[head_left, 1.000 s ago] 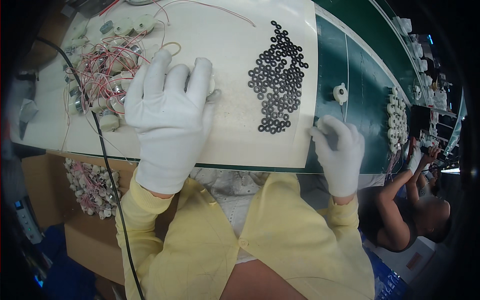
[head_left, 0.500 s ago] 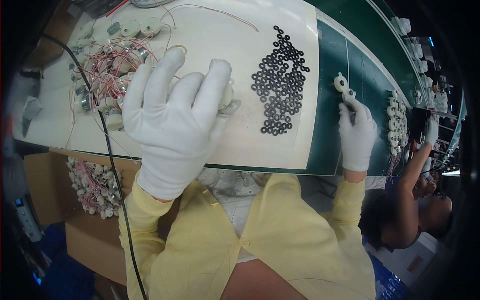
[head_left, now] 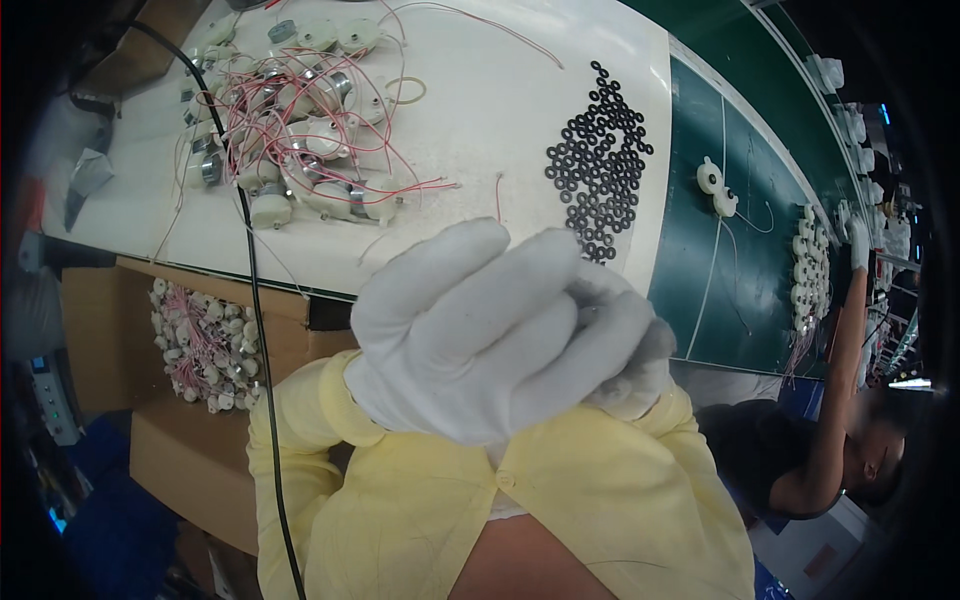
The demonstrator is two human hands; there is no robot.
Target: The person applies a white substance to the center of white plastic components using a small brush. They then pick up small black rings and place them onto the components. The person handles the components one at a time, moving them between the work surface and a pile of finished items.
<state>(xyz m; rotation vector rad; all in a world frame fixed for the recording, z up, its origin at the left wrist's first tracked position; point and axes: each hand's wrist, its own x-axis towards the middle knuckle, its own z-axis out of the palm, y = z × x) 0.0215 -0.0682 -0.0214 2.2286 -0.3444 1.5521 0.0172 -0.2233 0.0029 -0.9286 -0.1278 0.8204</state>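
My hands, in white gloves, are together in front of my chest, just off the near edge of the table. My left hand (head_left: 465,330) is in front with its fingers curled over; what it holds, if anything, is hidden. Behind it and mostly covered, my right hand (head_left: 640,375) touches or nearly touches it; its fingers cannot be made out. Past them, a short red wire (head_left: 499,195) shows on the white table top. Black rubber rings (head_left: 605,165) lie spread out beyond my hands.
At the left, a heap of small cream-and-metal motors (head_left: 325,140) with red wires lies on the table. Two motors (head_left: 712,180) sit on the green mat, near a row of more (head_left: 808,265). A cardboard box (head_left: 190,460) holds similar parts. A black cable (head_left: 254,300) hangs at left.
My right hand has let go of the motor on the green mat and come back to the middle. My left hand has moved from the table toward my chest, its fingers curling.
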